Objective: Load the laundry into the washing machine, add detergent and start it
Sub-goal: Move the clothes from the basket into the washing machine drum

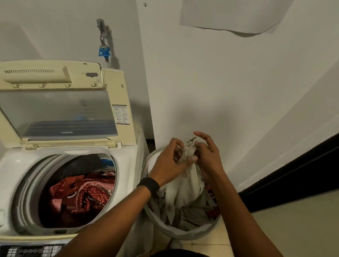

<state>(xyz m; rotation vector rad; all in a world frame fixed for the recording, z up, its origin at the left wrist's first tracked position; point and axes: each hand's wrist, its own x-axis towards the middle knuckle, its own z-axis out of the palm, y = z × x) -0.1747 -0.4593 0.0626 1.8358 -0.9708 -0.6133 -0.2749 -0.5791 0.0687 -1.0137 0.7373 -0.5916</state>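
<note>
Loading in progress: white garment (188, 156) held above the laundry basket (178, 233).
Both hands, left (167, 161) and right (208, 155), have fingers closed on it; lift clear, then carry left of basket into washing machine (5, 168) drum.

Both forearms are extended forward and slightly upward in the view, bare to the elbow, and are angled toward each other so that the 2 hands meet. The left hand (170, 158) is turned with its back toward the camera; its fingers are curled and pinched on a fold of white cloth (189, 150). A black band (149, 184) is worn on the left wrist. The right hand (209, 153) is placed just beside it, thumb and lower fingers closed on the same cloth, index finger raised and bent.
</note>
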